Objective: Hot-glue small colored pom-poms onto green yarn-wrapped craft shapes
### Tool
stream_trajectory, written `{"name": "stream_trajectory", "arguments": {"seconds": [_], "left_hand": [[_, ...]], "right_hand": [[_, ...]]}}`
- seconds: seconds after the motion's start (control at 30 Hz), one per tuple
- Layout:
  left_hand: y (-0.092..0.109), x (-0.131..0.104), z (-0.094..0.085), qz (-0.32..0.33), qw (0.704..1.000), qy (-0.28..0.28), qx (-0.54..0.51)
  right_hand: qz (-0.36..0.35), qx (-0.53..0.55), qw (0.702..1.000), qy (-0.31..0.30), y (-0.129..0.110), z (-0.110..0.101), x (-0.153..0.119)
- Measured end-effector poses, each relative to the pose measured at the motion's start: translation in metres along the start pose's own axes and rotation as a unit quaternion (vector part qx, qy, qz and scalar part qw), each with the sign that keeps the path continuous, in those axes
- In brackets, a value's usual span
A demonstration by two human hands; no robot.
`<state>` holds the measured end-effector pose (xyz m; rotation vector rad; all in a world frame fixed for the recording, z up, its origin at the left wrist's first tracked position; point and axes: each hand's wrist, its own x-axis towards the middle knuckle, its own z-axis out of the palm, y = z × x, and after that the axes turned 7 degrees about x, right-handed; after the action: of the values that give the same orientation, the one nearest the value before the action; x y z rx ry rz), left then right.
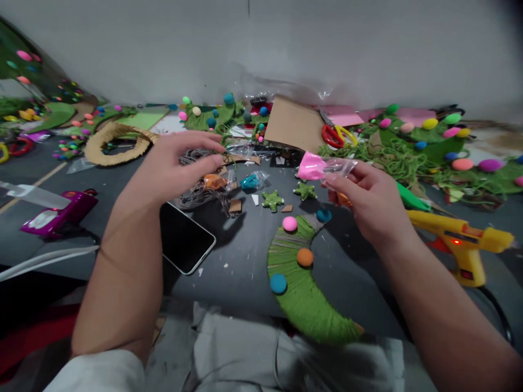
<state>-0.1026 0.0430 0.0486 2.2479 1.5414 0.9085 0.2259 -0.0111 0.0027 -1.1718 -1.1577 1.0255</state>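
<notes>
In R hand (362, 198): pink pkt (312, 166) + orange bit (344, 200), pinched just beyond green crescent (300, 296). With L hand (175, 160), half-open, hovering nr grey yarn (206, 201), beyond & left of crescent.

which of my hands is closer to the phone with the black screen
Your left. The left hand is just above and beyond the phone; the right hand is well off to its right, holding a pink packet.

Plain pale grey wall (163, 54) behind dark grey tabletop (241, 256); short dark line (248, 7) high on wall.
</notes>
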Motion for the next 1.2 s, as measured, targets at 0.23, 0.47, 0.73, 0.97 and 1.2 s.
{"name": "stream_trajectory", "arguments": {"seconds": [0.23, 0.47, 0.73, 0.97, 1.2], "left_hand": [[0.015, -0.008, 0.038, 0.183, 0.965, 0.053, -0.182], [0.044, -0.027, 0.08, 0.265, 0.96, -0.094, -0.006], [0.037, -0.028, 0.092, 0.266, 0.961, -0.069, 0.033], [0.038, -0.028, 0.092, 0.317, 0.948, -0.013, -0.003], [0.037, -0.026, 0.091, 0.323, 0.945, -0.035, -0.018]], "right_hand": [[0.015, 0.001, 0.997, -0.072, 0.003, 0.007, -0.004], [0.051, -0.019, 0.971, -0.231, 0.006, 0.016, -0.014], [0.04, -0.059, 0.977, -0.2, -0.004, 0.011, -0.016], [0.046, -0.042, 0.974, -0.218, -0.008, 0.014, -0.018], [0.046, -0.035, 0.973, -0.222, -0.004, 0.021, -0.021]]}}
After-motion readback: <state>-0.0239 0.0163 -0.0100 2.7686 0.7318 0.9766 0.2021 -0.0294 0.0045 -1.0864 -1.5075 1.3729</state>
